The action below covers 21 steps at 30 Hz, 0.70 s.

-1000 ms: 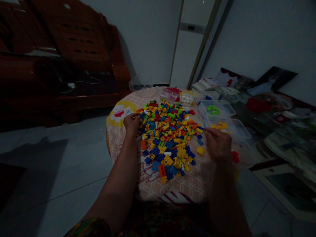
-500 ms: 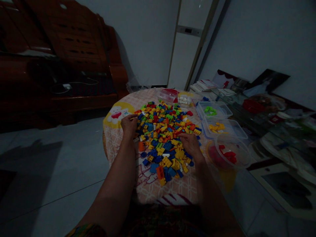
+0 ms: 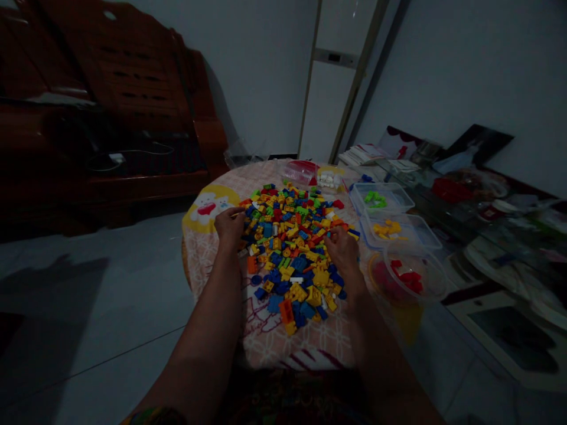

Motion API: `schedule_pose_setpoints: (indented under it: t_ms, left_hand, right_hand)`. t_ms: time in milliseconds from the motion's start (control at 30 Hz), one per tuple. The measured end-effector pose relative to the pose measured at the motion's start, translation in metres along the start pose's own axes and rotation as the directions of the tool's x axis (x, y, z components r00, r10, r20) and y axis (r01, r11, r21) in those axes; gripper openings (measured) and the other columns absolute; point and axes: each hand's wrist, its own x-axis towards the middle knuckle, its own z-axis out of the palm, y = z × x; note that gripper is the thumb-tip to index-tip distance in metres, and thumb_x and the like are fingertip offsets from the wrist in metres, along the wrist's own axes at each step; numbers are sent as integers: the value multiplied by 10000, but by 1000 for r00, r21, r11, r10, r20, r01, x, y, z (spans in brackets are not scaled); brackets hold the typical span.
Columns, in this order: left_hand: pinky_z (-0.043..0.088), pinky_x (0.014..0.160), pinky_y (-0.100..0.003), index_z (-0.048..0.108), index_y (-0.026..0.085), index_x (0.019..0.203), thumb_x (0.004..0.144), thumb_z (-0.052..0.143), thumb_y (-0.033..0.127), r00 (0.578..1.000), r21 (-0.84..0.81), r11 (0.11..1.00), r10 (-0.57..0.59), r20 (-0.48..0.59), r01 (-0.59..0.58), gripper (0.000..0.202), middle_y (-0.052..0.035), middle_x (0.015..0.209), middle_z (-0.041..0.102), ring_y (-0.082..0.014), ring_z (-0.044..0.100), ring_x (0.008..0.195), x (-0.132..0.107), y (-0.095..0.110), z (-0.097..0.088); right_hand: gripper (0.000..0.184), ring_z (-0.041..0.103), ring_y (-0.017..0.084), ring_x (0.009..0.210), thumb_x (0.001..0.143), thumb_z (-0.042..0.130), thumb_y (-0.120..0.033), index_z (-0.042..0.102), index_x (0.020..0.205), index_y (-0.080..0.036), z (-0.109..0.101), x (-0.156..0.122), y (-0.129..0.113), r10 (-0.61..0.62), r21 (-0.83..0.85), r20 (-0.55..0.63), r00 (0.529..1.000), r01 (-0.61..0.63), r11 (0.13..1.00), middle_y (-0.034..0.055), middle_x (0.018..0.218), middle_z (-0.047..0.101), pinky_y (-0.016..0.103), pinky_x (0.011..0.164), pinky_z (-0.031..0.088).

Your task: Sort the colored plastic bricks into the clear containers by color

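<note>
A heap of small plastic building bricks (image 3: 292,248), yellow, blue, red, green and orange, lies on a round table with a patterned cloth (image 3: 305,345). My left hand (image 3: 229,225) rests at the heap's left edge. Its fingers are curled and pinched on something small that I cannot make out. My right hand (image 3: 341,248) sits on the right side of the heap with its fingers bent down into the bricks. What they grip is hidden.
On the right stand a clear tub with green bricks (image 3: 381,198), a clear tub with yellow bricks (image 3: 401,230) and a round bowl with red bricks (image 3: 410,278). A red-lidded box (image 3: 301,171) sits behind the heap. A dark wooden sofa (image 3: 110,118) stands at left, clutter at right.
My right hand has come back from beside the yellow-brick tub to the right side of the heap. My left hand has stayed at the heap's left edge.
</note>
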Motion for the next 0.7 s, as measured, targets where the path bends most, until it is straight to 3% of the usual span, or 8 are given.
schedule_pose_setpoints:
  t_ms: [100, 200, 433, 533, 700]
  left_hand:
    - [549, 761, -282, 777, 158, 1014, 738, 609, 245, 1000, -5, 1000, 6, 4, -6, 335, -67, 890, 757, -206, 700, 808, -2, 2, -1]
    - [547, 748, -280, 778, 154, 1016, 740, 604, 246, 1000, -3, 1000, -2, 10, 2, 338, -70, 882, 756, -205, 697, 804, -4, 6, -2]
    - [543, 767, -277, 780, 161, 1008, 730, 611, 248, 1000, 24, 1000, 2, -4, -2, 337, -69, 864, 749, -199, 687, 813, -2, 4, -2]
    - [546, 748, -278, 777, 163, 1014, 732, 607, 262, 1000, 0, 1000, 1, 0, -1, 344, -71, 857, 748, -200, 690, 797, 0, -1, 0]
    - [543, 764, -272, 771, 155, 1020, 734, 607, 271, 1000, -3, 1000, -4, 14, 4, 349, -73, 884, 750, -192, 693, 802, 1, -2, 1]
  right_hand:
    - [269, 685, 209, 765, 818, 624, -287, 690, 1050, -167, -4, -5, 4, 13, 195, -57, 998, -2, 981, 78, 875, 741, 283, 698, 489]
    - [248, 663, 200, 727, 787, 612, -240, 701, 1007, -168, -6, -9, 8, -4, 266, -77, 997, 25, 964, 64, 834, 728, 279, 676, 483]
    - [274, 619, 226, 861, 825, 511, -121, 690, 1030, -151, -8, -13, 6, -169, -57, -85, 982, 165, 985, 118, 957, 689, 300, 753, 431]
    - [267, 604, 219, 820, 840, 472, -92, 685, 991, -146, -9, -14, 5, -148, -173, -42, 988, 138, 975, 121, 929, 679, 296, 714, 405]
    - [326, 602, 229, 928, 868, 440, -100, 662, 1101, -155, -12, -14, 2, -121, -98, -185, 975, 105, 990, 128, 1023, 681, 297, 776, 413]
